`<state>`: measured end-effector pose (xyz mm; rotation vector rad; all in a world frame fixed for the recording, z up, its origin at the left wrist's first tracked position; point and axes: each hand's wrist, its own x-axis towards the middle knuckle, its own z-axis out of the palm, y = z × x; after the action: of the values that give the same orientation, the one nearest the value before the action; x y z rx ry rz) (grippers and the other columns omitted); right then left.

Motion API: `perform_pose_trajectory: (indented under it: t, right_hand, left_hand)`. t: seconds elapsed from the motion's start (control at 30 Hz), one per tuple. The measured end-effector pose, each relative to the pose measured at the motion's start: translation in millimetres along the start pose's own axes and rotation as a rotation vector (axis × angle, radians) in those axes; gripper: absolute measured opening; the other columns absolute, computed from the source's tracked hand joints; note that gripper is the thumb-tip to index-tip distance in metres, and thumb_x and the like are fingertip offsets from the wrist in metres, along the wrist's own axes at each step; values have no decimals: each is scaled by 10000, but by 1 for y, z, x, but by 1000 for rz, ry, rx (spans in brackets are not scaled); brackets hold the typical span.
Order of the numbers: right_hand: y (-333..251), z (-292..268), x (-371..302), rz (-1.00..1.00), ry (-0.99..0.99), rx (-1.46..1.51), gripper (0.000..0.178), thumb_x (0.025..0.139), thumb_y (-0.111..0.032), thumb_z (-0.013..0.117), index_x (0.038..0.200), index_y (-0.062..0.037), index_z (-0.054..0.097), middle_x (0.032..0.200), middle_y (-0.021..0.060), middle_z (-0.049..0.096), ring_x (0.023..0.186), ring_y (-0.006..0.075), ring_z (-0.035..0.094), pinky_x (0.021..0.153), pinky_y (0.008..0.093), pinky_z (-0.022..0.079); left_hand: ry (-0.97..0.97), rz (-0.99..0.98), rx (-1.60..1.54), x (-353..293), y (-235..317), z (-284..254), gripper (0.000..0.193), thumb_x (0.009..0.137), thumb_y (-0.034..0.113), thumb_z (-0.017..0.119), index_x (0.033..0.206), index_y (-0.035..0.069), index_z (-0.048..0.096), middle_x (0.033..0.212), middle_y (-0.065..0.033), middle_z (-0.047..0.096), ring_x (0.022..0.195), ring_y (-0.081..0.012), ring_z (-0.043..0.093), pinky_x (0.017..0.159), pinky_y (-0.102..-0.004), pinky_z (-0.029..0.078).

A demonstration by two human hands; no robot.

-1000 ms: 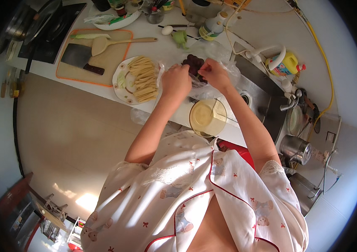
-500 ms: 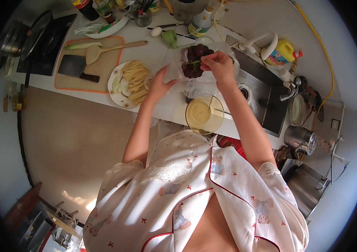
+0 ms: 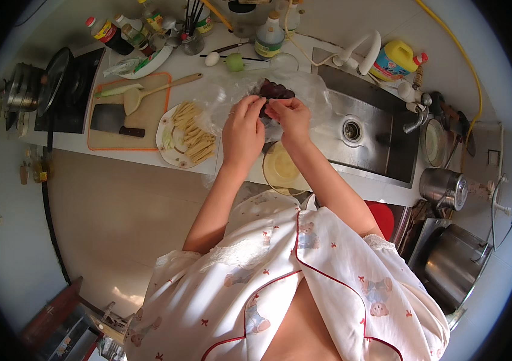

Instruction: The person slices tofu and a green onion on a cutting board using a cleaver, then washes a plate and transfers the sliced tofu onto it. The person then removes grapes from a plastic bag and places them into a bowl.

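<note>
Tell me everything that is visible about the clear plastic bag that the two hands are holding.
The clear plastic bag is thin, see-through and crumpled, with bright glints on its folds. It holds a cluster of dark red-purple grapes. It lies over the white counter at the left rim of the steel sink, behind a round bowl of pale liquid. The left hand and the right hand pinch it at its near side, fingers close together.
</note>
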<state>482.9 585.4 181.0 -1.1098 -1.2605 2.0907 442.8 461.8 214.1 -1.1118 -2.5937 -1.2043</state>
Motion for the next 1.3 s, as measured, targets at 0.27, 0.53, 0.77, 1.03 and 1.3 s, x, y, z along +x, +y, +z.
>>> perform_pose_trajectory:
  t: [0.27,0.53,0.77,1.03,1.3]
  right_hand:
    - [6,-13,-1,-98,-8,-339,129,820,-61,733,826,32,643,753,104,703,658,155,665,614,285,529]
    - [10,-19,-9,-516,-136,-682,88,808,-56,695,824,13,642,764,191,689,701,362,680,651,413,532]
    - [-5,-62,29,-618,-198,-756,185,847,-42,688,1031,-64,677,833,162,655,727,338,648,669,399,522]
    - [-5,-47,18,-718,-392,-833,408,786,-70,758,1173,-103,632,1099,147,592,917,349,625,764,426,529]
    - [2,-39,9,-680,-377,-903,371,750,14,726,1099,-38,613,1034,141,599,831,318,653,742,381,540]
  left_hand:
    - [-197,38,-66,13,-17,30,352,759,20,715,1087,73,600,1091,-96,618,956,-328,644,758,-428,541]
    - [-153,74,102,9,-20,37,247,780,11,694,1006,66,611,963,-99,655,858,-356,644,688,-428,519]
    - [-40,66,132,7,-36,42,160,845,85,706,983,76,626,933,-99,671,807,-343,653,667,-406,522]
    - [-12,10,143,-1,-37,49,130,870,112,694,984,76,644,930,-90,674,814,-321,662,666,-397,528]
    - [-19,12,138,-8,-34,45,141,854,86,688,985,76,639,940,-93,668,830,-330,657,677,-409,528]
